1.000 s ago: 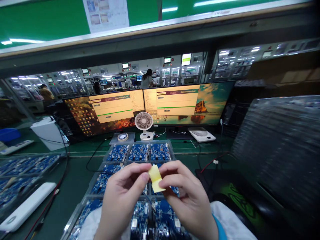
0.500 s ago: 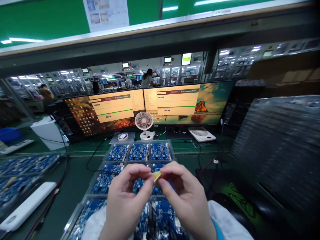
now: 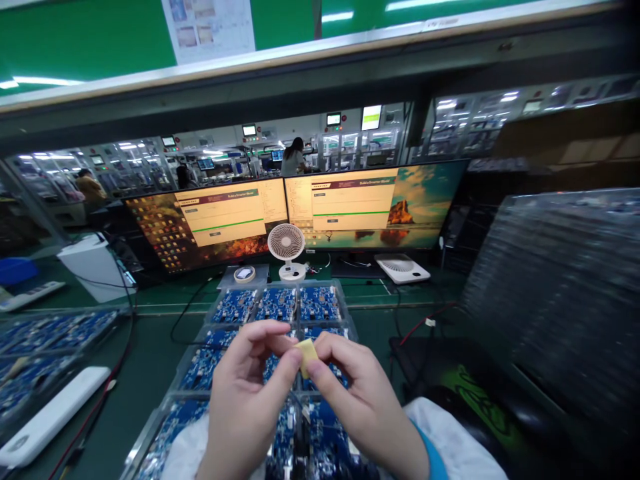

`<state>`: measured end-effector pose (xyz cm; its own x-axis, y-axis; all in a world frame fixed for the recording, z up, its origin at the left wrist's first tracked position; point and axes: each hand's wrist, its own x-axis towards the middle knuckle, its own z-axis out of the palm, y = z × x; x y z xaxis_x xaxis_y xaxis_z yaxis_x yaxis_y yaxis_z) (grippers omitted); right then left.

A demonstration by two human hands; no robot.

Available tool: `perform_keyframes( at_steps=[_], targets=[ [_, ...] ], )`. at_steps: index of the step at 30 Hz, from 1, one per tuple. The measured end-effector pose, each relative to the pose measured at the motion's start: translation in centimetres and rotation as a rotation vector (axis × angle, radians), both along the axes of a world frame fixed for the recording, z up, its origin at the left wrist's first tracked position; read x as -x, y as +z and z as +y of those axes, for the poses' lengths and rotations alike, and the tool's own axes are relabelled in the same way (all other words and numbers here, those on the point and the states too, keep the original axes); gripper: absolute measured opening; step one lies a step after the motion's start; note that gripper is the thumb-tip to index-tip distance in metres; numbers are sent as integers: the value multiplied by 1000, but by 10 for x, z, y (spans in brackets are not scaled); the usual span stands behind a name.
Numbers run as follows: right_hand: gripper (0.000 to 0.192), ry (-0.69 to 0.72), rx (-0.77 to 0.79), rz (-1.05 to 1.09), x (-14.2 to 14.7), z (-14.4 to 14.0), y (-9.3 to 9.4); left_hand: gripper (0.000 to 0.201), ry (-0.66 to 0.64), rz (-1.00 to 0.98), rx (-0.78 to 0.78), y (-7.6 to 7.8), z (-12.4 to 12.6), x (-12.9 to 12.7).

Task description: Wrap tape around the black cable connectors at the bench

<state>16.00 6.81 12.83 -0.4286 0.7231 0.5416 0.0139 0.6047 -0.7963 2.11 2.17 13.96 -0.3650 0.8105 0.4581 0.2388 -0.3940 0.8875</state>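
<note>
A small pale-yellow piece, flat like folded tape or paper (image 3: 308, 357), is pinched between my two hands. Thumb and fingers of my left hand (image 3: 253, 387) grip its left edge. On its right side my right hand (image 3: 357, 393) holds it the same way, thumb in front. Both hands hover over a clear plastic tray (image 3: 183, 363) whose compartments hold blue circuit boards (image 3: 320, 303). My hands and wrists hide several of the middle and near boards.
Behind the tray stand a small white fan (image 3: 286, 243), a tape roll (image 3: 245, 274) and two monitors (image 3: 225, 220). At left lie another board tray (image 3: 55, 333) and a long white device (image 3: 55, 413). Stacked clear trays (image 3: 560, 300) rise at right. A person (image 3: 294, 159) stands far back.
The yellow piece has turned so that its broad face now shows. My fingers have shifted around it, and both hands have moved slightly left.
</note>
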Motion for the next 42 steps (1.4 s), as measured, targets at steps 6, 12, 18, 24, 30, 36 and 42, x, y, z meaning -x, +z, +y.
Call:
perform_keyframes(
  at_steps=[6, 12, 18, 24, 30, 36, 42],
  targets=[
    [24, -16, -228, -125, -3, 1, 2, 11, -186, 287, 68, 6, 2, 7],
    [24, -30, -367, -158, -3, -2, -1, 19, -126, 392, -68, 6, -1, 4],
    [16, 61, -291, -157, -4, -3, 1, 18, -111, 320, -159, 4, -7, 0],
    [32, -12, -453, -141, 0, -2, -1, 16, -164, 252, -172, 2, -4, -1],
    [34, 6, -494, -240, -4, 2, -3, 15, -262, 497, -122, 9, -4, 16],
    [23, 81, -302, -367, 1, 12, -12, 20, -203, 704, -48, 24, 2, 55],
    [14, -98, -119, -297, -39, 29, -26, 22, 365, 683, 193, 55, 73, 153]
  ],
)
